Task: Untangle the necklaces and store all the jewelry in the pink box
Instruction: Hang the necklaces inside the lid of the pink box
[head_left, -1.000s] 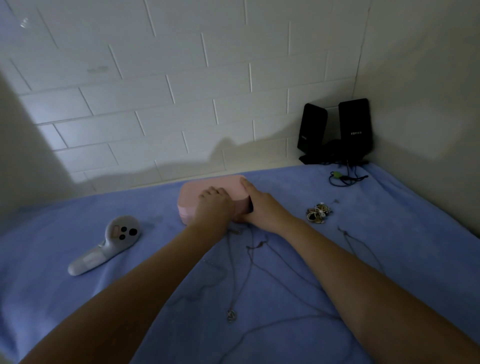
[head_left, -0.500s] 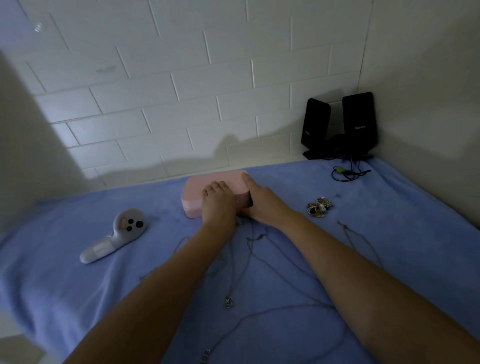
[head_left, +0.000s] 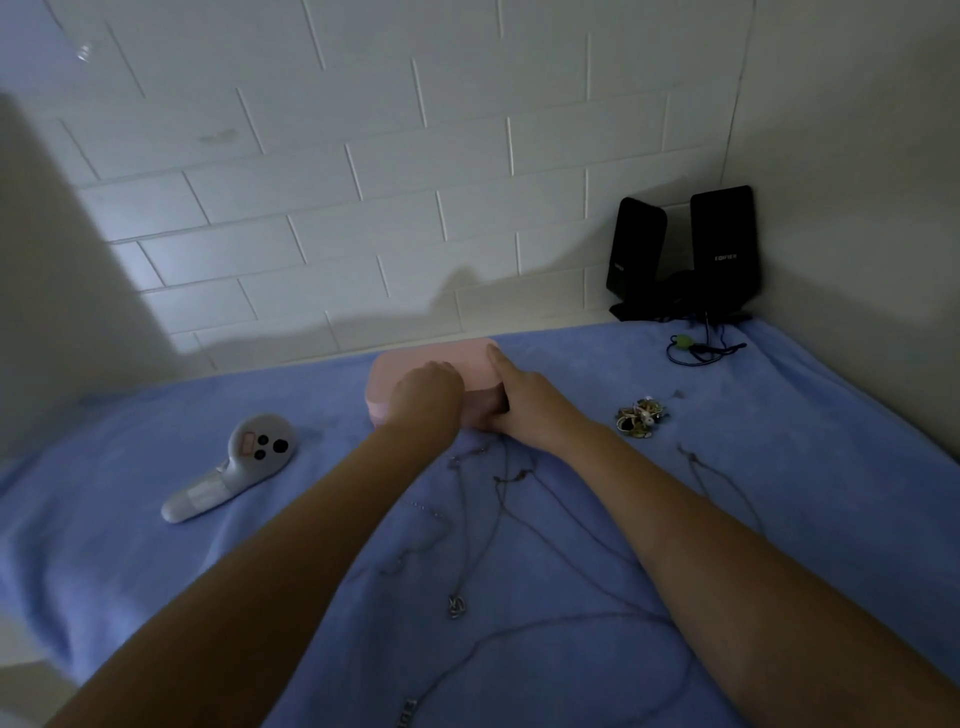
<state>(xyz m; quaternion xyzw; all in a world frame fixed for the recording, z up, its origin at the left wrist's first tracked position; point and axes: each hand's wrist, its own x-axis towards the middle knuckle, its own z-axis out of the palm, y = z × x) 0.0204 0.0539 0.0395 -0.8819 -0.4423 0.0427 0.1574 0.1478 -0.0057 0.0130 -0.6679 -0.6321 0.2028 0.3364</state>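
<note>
Head view: a pink box (head_left: 431, 364) sits closed at the far middle of a blue cloth (head_left: 156, 545) spread over the desk, close to the white brick wall (head_left: 363, 156). Both hands are on it. The left hand (head_left: 428, 397) lies on the lid with its fingers bent down over it; I cannot tell whether they grip an edge. The right hand (head_left: 524, 402) holds the box's right end, index finger stretched along the lid's edge and thumb against the near side.

Thin necklaces (head_left: 498, 499) lie outside the box, loose and crossing one another on the cloth between and under the forearms, and one carries a small pendant (head_left: 457, 607). A heap of small jewelry (head_left: 641, 417) sits right of the right hand, apart from it.

To the left lies a grey handheld controller (head_left: 234, 467). In the far right corner stand two black speakers (head_left: 685, 254), with a dark cable (head_left: 698, 348) coiled just in front of them.
</note>
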